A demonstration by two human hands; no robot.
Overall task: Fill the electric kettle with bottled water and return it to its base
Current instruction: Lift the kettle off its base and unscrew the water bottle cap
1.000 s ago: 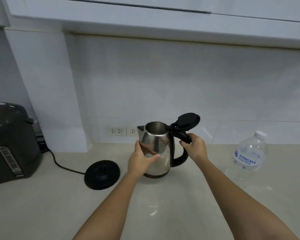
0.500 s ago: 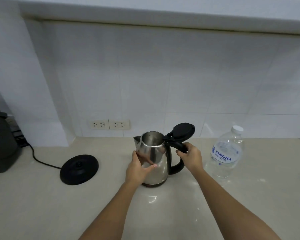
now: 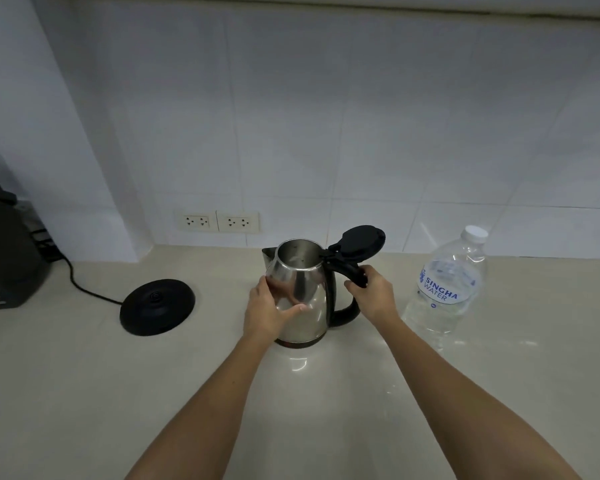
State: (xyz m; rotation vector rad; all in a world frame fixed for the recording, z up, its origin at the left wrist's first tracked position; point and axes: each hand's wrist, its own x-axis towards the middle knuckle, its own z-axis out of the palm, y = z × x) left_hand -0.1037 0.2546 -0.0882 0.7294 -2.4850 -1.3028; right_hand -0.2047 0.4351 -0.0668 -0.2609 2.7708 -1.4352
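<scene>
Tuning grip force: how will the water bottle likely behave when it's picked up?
The water bottle looks thin, clear plastic, so it probably dents under a hard squeeze. It appears mostly full, so likely heavy for its size. Its cap is on, so spilling seems unlikely. It stands upright; laid down, the round body would probably roll.

one kettle (image 3: 302,296), one base (image 3: 157,306), one bottle (image 3: 445,285), two wall sockets (image 3: 217,221), two hands (image 3: 265,311)

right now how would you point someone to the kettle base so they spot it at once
Start at the pale countertop under the tiled wall, and find the steel kettle held by both hands. Look to its left: the kettle base is the flat round black disc lying alone, with a black cord running off to the left. Nothing else there is that low and flat.
</scene>
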